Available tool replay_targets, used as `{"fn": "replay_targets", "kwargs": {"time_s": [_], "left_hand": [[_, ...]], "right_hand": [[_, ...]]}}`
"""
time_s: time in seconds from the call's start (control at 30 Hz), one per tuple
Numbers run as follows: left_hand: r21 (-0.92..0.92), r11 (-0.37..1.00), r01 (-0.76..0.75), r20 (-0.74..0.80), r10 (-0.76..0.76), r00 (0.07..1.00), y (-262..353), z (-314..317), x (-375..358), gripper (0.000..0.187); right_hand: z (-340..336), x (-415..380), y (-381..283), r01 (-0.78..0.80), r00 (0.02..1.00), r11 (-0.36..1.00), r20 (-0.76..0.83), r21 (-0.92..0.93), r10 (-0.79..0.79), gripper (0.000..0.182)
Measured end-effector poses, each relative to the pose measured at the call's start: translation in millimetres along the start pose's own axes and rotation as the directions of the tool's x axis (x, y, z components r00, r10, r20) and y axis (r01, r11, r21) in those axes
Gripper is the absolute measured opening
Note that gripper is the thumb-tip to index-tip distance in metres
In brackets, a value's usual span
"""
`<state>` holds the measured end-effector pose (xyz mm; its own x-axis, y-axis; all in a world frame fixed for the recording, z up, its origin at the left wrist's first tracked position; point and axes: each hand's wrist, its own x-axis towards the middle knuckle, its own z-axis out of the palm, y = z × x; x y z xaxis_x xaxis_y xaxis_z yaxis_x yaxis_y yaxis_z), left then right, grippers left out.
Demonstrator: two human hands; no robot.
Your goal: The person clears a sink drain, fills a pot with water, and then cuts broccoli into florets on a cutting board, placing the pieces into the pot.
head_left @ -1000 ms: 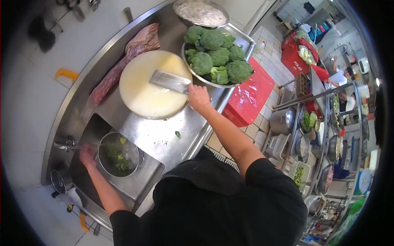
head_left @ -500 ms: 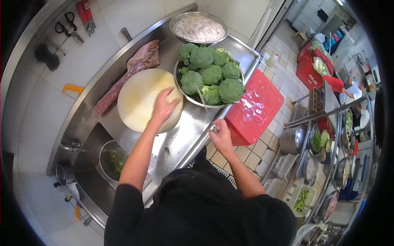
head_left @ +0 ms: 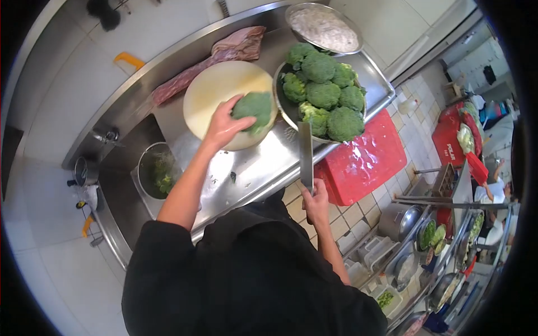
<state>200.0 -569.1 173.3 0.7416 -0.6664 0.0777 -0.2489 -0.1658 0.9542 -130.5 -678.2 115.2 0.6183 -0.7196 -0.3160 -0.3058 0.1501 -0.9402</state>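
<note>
My left hand [head_left: 225,126] is closed around a head of broccoli [head_left: 255,107], slightly blurred, over the right part of a round, pale cutting board [head_left: 204,95]. In my right hand [head_left: 317,203] is a cleaver [head_left: 306,157], gripped by its handle. Its broad blade points away from me, upright in view, with the tip in front of the broccoli bowl. That metal bowl [head_left: 277,96] stands right of the board, heaped with several broccoli heads [head_left: 323,95]. Behind the board lies a long piece of raw meat [head_left: 224,54].
A bowl of pale, shredded-looking food [head_left: 325,28] stands at the back. Left, a pot with greens [head_left: 163,175] sits in the sink under a tap [head_left: 109,135]. A red crate lid [head_left: 372,159] is beside the counter. Shelves with food containers [head_left: 417,241] stand to the right.
My left hand, earlier open over the board, now holds a broccoli head. In my right hand the cleaver has turned from edge-on to show its flat side. The view has swung left and down.
</note>
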Motion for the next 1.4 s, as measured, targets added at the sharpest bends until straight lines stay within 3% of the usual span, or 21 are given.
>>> {"fn": "replay_targets", "kwargs": {"time_s": [0.07, 0.1, 0.13, 0.23, 0.3, 0.33, 0.37, 0.4, 0.47, 0.5, 0.53, 0.6, 0.63, 0.73, 0.77, 0.87, 0.9, 1.0, 1.13, 1.4], "left_hand": [[-0.048, 0.945, 0.323, 0.135, -0.314, 0.940, 1.9, -49.7, -41.6, 0.077], [-0.030, 0.903, 0.429, 0.161, -0.419, 0.894, -16.3, -64.6, -56.0, 0.077], [-0.014, 0.847, 0.531, 0.184, -0.520, 0.834, -41.5, -73.0, -71.6, 0.077], [0.369, 0.720, 0.588, 0.061, -0.649, 0.758, -107.4, -71.1, -114.1, 0.085], [0.072, 0.828, 0.555, -0.072, -0.551, 0.831, -135.1, -62.3, -154.2, 0.095], [-0.076, 0.864, 0.497, -0.150, -0.503, 0.851, -137.4, -58.1, -171.5, 0.100], [-0.021, 0.865, 0.501, -0.223, -0.493, 0.841, -139.4, -59.0, -187.3, 0.111], [0.117, 0.894, 0.433, -0.194, -0.407, 0.893, -152.2, -56.6, -202.4, 0.109], [0.381, 0.887, 0.260, -0.109, -0.236, 0.966, -187.1, -50.9, -227.9, 0.107], [0.411, 0.873, 0.263, -0.073, -0.256, 0.964, -187.6, -45.1, -229.2, 0.080], [0.452, 0.858, 0.243, -0.047, -0.249, 0.967, -184.8, -40.0, -224.0, 0.076], [0.531, 0.826, 0.188, 0.017, -0.233, 0.972, -181.3, -32.1, -202.8, 0.069], [0.525, 0.834, 0.169, 0.079, -0.245, 0.966, -180.8, -28.7, -196.1, 0.055], [0.078, 0.841, 0.535, 0.187, -0.540, 0.821, -181.6, -28.2, -178.1, 0.042], [-0.328, 0.648, 0.687, 0.280, -0.628, 0.726, -191.4, -26.1, -181.2, 0.035], [-0.615, 0.207, 0.761, 0.487, -0.660, 0.572, -194.3, -47.9, -180.1, 0.031], [-0.605, 0.188, 0.773, 0.493, -0.674, 0.550, -186.5, -55.6, -181.5, 0.031], [-0.647, 0.107, 0.755, 0.514, -0.670, 0.536, -182.9, -68.8, -189.2, 0.037], [-0.636, -0.064, 0.769, 0.597, -0.671, 0.439, -188.3, -69.2, -189.2, 0.043], [-0.621, -0.016, 0.783, 0.567, -0.700, 0.435, -187.2, -65.6, -185.0, 0.044]], "right_hand": [[21.1, 0.0, -13.8, -0.050, 0.992, 0.999, 0.116, 0.022, 0.047, 0.022], [27.8, 9.1, 6.3, 0.064, 0.987, 0.994, 0.154, -0.085, -0.050, 0.021], [37.9, 10.6, 3.1, 0.038, 0.978, 0.993, 0.209, -0.116, -0.013, 0.023], [72.5, 14.4, -17.1, -0.034, 0.942, 0.965, 0.314, -0.259, 0.117, 0.028], [91.2, 12.4, -29.6, -0.064, 0.930, 0.909, 0.307, -0.412, 0.204, 0.033], [94.6, 15.0, -13.5, -0.002, 0.940, 0.891, 0.303, -0.454, 0.156, 0.035], [97.1, 22.8, 14.4, 0.063, 0.947, 0.867, 0.303, -0.495, 0.104, 0.036], [99.3, 26.5, 29.1, 0.127, 0.950, 0.836, 0.308, -0.534, 0.052, 0.038], [111.2, 13.8, 4.8, -0.025, 0.942, 0.822, 0.262, -0.568, 0.210, 0.041], [115.6, 10.3, 2.6, -0.063, 0.936, 0.827, 0.254, -0.559, 0.243, 0.041], [119.4, 6.8, 2.4, -0.104, 0.929, 0.830, 0.244, -0.548, 0.278, 0.042], [120.1, 8.2, 31.7, 0.168, 0.974, 0.744, 0.225, -0.646, -0.025, 0.034], [121.2, 3.8, 36.0, 0.284, 0.958, 0.663, 0.224, -0.692, -0.177, 0.030], [122.1, -21.3, 20.1, 0.161, 0.984, 0.766, 0.158, -0.622, -0.078, 0.033], [121.1, -30.9, 18.0, 0.190, 0.981, 0.743, 0.154, -0.641, -0.119, 0.033], [119.6, -61.6, 1.1, 0.176, 0.982, 0.667, 0.179, -0.724, -0.065, 0.031], [121.1, -69.1, -2.3, 0.234, 0.971, 0.643, 0.214, -0.729, -0.110, 0.028], [127.1, -82.4, -4.9, 0.230, 0.968, 0.568, 0.244, -0.790, -0.052, 0.026], [132.8, -82.7, -5.3, 0.263, 0.953, 0.511, 0.304, -0.818, -0.004, 0.027], [134.2, -62.9, 8.9, 0.321, 0.932, 0.456, 0.364, -0.830, 0.007, 0.029]]}}
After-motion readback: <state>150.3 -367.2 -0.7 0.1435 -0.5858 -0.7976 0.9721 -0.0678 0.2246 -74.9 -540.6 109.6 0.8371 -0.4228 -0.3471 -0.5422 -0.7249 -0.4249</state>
